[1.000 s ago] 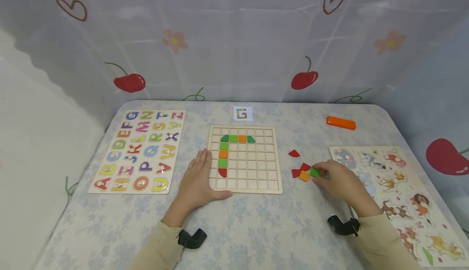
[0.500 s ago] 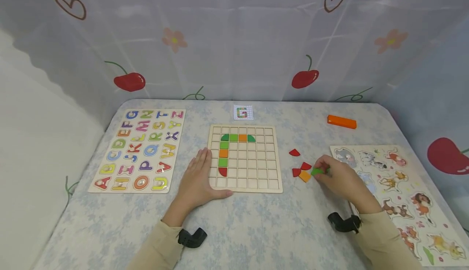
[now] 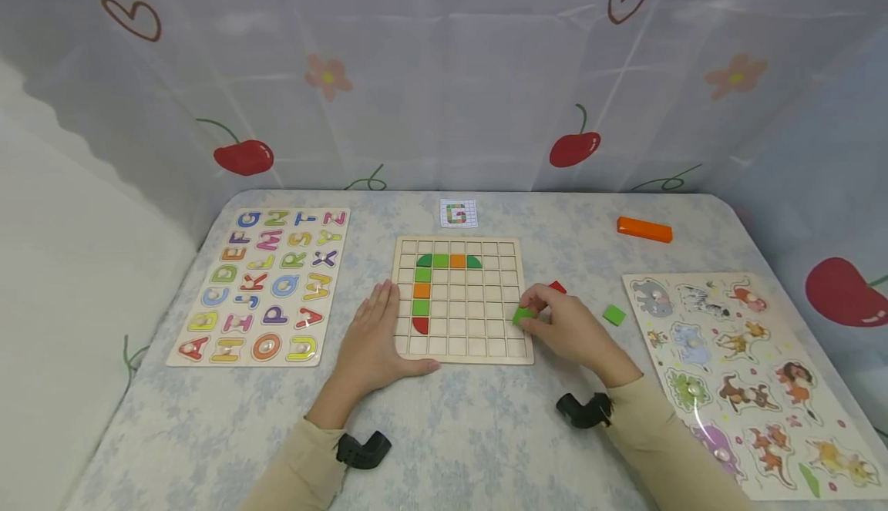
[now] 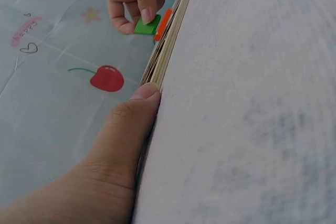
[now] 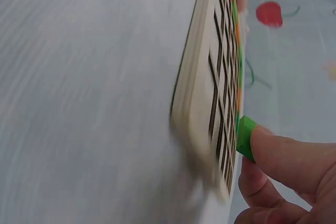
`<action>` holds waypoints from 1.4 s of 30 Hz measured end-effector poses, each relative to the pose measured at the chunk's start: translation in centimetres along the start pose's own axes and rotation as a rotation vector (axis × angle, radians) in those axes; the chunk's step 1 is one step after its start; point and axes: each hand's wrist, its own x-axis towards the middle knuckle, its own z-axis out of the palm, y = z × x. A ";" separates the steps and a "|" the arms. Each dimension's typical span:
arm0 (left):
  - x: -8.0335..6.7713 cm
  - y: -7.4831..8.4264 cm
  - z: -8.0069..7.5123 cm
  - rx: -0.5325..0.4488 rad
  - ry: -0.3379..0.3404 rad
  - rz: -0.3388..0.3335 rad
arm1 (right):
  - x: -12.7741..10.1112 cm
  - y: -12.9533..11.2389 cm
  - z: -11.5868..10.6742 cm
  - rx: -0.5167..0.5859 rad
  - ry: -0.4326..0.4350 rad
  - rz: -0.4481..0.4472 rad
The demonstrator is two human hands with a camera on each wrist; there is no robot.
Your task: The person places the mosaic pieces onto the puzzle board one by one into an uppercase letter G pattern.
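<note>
Left hand [image 3: 375,341] flat, fingers straight, still pressing the left edge of the wooden grid board [image 3: 462,299]. Right hand [image 3: 565,326] has moved left from the loose pieces, now pinching a small green square tile [image 3: 523,314] over the board's right edge; another green square [image 3: 613,314] now uncovered on the table.

The grid board [image 3: 461,345] is pale unfinished wood with a matt face, and in the left wrist view its edge [image 4: 167,45] shows thin stacked plies. The green tile [image 3: 522,315] is painted wood, smooth and matt. The table [image 3: 472,434] carries a matt printed cloth; the far curtain [image 3: 444,72] is thin, slightly glossy plastic sheet.
</note>
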 end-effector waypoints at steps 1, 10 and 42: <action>0.0 0.0 0.0 -0.003 -0.001 0.000 | 0.3 -0.6 0.5 0.016 -0.011 -0.001; 0.0 -0.2 0.1 -0.003 0.002 -0.004 | 2.8 -5.1 4.8 0.053 -0.075 -0.080; 0.0 -0.1 0.2 -0.021 0.004 0.002 | 1.6 -6.0 5.3 -0.147 -0.090 -0.167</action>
